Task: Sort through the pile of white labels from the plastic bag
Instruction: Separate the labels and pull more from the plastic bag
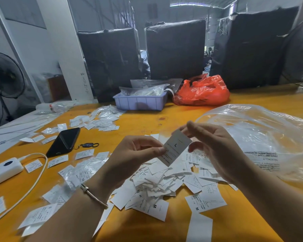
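Left hand (136, 154) and right hand (215, 147) pinched L label (177, 147) above pile (164, 186). Best read size first, then drop onto matching stack.

A white label (176, 148) printed with a large "L" is held tilted above the table (164, 116), pinched at its lower-left edge by the left hand (138, 154) and at its top corner by the right hand (215, 151). Directly beneath lies the pile (161, 186), a loose heap of overlapping white labels, some face up showing "M", "S" and "XL". More labels are scattered singly and in small clear sleeves across the left of the orange tabletop. The large clear plastic bag (262, 133), crumpled and printed with warning text, lies just right of the pile.
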The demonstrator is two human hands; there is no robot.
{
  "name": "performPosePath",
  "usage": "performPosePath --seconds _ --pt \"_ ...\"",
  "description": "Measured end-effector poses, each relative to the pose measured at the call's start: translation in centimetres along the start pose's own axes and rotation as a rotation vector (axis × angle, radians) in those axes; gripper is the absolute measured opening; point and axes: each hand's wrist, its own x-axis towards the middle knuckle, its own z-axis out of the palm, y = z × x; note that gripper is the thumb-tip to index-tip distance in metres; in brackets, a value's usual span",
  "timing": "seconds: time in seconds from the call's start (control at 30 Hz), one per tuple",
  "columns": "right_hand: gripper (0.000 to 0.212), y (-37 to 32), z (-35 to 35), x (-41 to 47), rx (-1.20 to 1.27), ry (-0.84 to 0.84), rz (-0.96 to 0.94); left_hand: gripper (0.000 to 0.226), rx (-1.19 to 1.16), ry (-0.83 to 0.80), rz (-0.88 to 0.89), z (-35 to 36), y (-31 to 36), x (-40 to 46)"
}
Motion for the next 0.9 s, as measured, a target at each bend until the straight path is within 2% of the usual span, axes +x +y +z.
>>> performPosePath --seconds 0.1,0.17,0.3,0.37,0.43,0.57,0.6,0.67,0.73,0.77,0.9 --pt "0.018 -0.1 -0.1 -0.1 -0.123 -0.007 -0.041 0.024 0.022 0.008 0.013 0.0 -0.1 0.0" --pt "0.013 0.1 -0.1 0.0 -0.087 0.052 -0.059 0.023 0.03 0.024 0.023 0.0 -0.3 0.0" --pt "0.01 0.3 -0.6 0.2 0.079 0.333 -0.098 0.029 0.044 0.089 0.057 -0.1 -0.5 0.1" --pt "0.003 0.6 -1.0 0.2 0.042 0.452 -0.143 0.033 0.059 0.098 0.066 -0.2 -0.6 0.1" --pt "0.014 1.1 -1.2 0.1 -0.072 0.498 -0.196 0.034 0.069 0.089 0.085 -0.2 -0.7 0.1" --pt "0.026 1.6 -0.5 0.1 -0.375 0.319 -0.213 0.046 0.048 0.106 0.15 0.1 -0.5 0.1" --pt "0.027 1.6 -0.2 0.1 -0.386 0.246 -0.171 0.048 0.022 0.103 0.161 0.2 -0.5 0.1" --pt "0.013 1.4 0.3 0.0 -0.315 0.063 -0.102 0.047 -0.037 0.086 0.17 0.5 -0.4 0.1" --pt "0.024 1.3 0.6 -0.1 -0.304 -0.049 -0.078 0.048 -0.045 0.082 0.161 0.6 -0.4 0.1" --pt "0.025 1.4 0.6 -0.1 -0.319 -0.059 -0.095 0.05 -0.029 0.084 0.154 0.6 -0.5 0.1" --pt "0.001 1.4 0.4 0.0 -0.291 0.006 -0.176 0.061 0.012 0.079 0.114 0.5 -0.7 0.3"
